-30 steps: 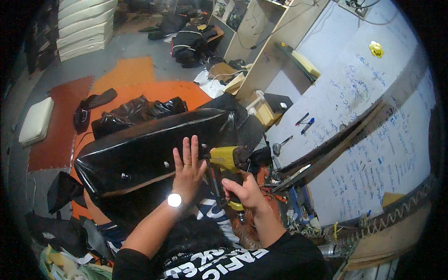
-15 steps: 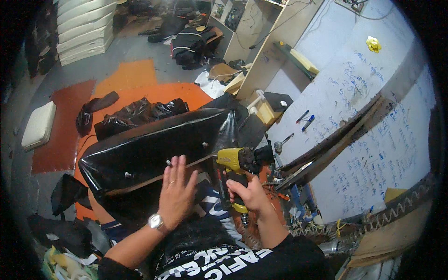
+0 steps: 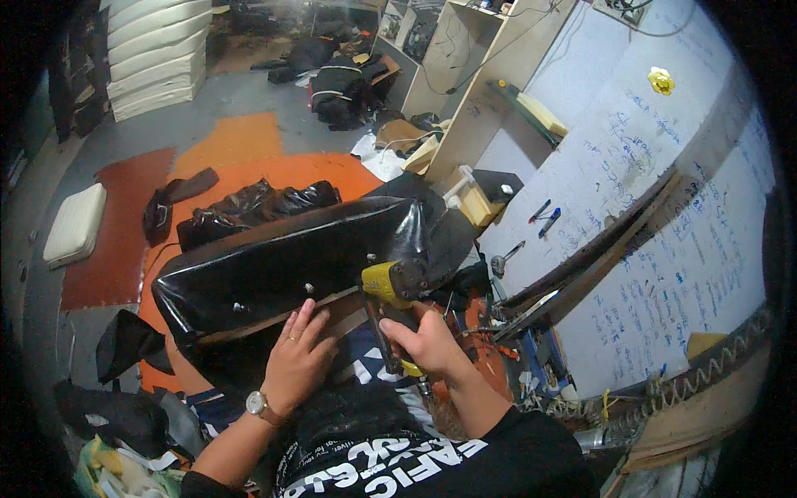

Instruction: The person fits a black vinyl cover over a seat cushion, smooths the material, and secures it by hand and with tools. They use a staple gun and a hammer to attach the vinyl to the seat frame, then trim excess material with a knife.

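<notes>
Across my lap lies a long padded piece (image 3: pixel 290 241) covered in shiny black leather-like material, with several small metal studs on its side. A thin light brown strip (image 3: pixel 257 322) runs along its near edge. My left hand (image 3: pixel 303 353) rests with fingers stretched out at that strip, holding nothing. My right hand (image 3: pixel 432 342) grips a yellow and black air staple gun (image 3: pixel 388 282) by its handle. The gun's nose is close to the right part of the strip; I cannot tell whether it touches.
Crumpled black material (image 3: pixel 257 207) lies beyond the padded piece on an orange sheet (image 3: pixel 353 172). A white cushion (image 3: pixel 76 224) is at left. To the right stand a white written-on board (image 3: pixel 614 224), a coiled air hose (image 3: pixel 706 365) and scattered tools (image 3: pixel 540 382).
My left hand has shifted down and slightly left, onto the strip's near side. The staple gun has moved left and turned, its nose nearer the strip. The padded piece has shifted slightly right in view.
</notes>
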Action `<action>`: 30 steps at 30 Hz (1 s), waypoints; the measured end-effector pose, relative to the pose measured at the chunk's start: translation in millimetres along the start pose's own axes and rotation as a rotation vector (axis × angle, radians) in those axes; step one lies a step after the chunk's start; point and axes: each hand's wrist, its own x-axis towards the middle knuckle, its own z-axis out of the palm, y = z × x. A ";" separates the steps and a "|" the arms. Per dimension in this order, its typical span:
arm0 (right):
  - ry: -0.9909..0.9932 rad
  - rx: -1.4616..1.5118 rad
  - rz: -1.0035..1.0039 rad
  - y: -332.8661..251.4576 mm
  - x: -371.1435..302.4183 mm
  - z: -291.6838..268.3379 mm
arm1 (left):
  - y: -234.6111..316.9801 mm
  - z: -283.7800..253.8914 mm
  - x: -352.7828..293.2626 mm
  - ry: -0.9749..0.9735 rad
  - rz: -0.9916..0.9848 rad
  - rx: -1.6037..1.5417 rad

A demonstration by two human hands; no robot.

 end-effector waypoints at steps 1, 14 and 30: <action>-0.006 -0.007 -0.001 -2.6 -1.1 1.5 | -0.4 -3.0 -2.8 0.037 0.010 -0.058; 0.063 0.161 0.122 72.8 -38.1 -51.6 | -19.2 -75.0 -90.4 0.339 -1.143 -1.295; -0.122 -0.248 0.765 370.2 -61.9 -51.9 | -30.4 -80.8 2.9 0.103 -1.411 -0.794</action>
